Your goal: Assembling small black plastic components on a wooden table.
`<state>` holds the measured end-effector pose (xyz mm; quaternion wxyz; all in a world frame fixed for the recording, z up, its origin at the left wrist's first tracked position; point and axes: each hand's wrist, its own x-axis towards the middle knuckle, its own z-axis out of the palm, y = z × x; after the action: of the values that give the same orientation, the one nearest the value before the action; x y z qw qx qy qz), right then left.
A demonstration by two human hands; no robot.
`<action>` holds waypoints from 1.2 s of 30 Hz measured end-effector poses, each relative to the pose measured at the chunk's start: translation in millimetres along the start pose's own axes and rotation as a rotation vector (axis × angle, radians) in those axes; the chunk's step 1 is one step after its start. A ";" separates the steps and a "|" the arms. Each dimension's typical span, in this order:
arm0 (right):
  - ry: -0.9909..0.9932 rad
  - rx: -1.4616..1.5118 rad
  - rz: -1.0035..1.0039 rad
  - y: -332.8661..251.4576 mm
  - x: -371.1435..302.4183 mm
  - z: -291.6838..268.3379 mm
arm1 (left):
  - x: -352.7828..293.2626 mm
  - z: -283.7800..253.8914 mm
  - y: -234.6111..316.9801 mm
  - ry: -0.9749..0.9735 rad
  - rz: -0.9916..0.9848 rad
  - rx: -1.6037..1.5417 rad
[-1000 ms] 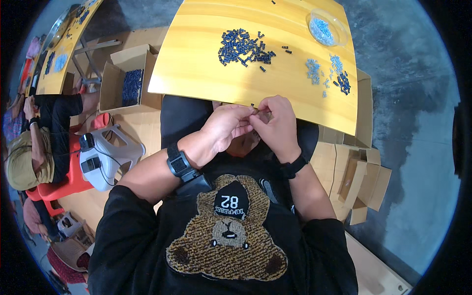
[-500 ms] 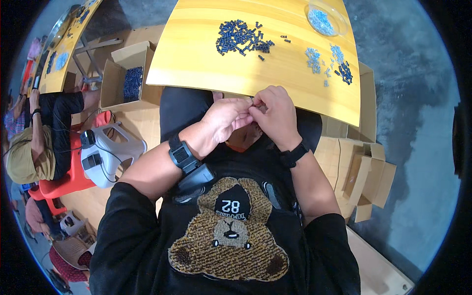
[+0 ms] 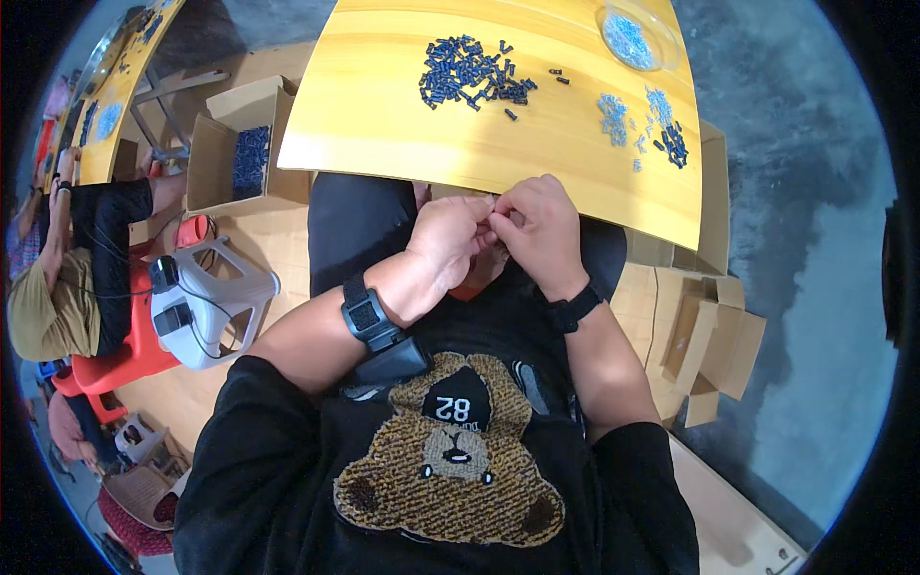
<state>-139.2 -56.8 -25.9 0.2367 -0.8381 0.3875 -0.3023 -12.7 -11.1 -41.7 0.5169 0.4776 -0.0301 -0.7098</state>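
Observation:
My left hand (image 3: 450, 235) and my right hand (image 3: 540, 230) meet fingertip to fingertip just off the near edge of the yellow wooden table (image 3: 374, 144), above my lap. Both are closed in a pinch around something small and dark, mostly hidden by the fingers; its kind cannot be made out. Beyond them on the tabletop lies a loose heap of small black plastic parts (image 3: 465, 72). Right of it are small clear pieces (image 3: 613, 120), with a smaller group of black parts (image 3: 675, 146) beside them.
A round clear dish (image 3: 630, 40) of pale blue pieces stands at the table's far right. An open carton (image 3: 216, 158) of dark parts is on the floor at left, near a white stool (image 3: 216, 302). Another person (image 3: 67, 278) sits far left. Empty cardboard boxes (image 3: 714, 350) lie at right.
My left wrist has turned and shifted slightly right, so the palm shows less. The fingertips of both hands stay together. The view has shifted slightly.

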 end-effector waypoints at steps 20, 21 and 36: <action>-0.025 0.067 0.017 3.9 6.0 -0.8 | 5.3 2.3 -8.2 0.041 0.047 -0.027; -0.026 0.067 0.015 4.0 6.0 -0.9 | 5.8 0.8 -7.5 0.023 0.040 -0.012; -0.226 0.345 0.291 29.3 7.3 -39.4 | -64.3 -94.5 68.4 -0.023 -0.003 0.144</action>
<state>-177.4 -86.2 -14.3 0.4591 -0.7492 0.4180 -0.2309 103.2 48.8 -14.6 0.4799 0.5054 -0.0863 -0.7118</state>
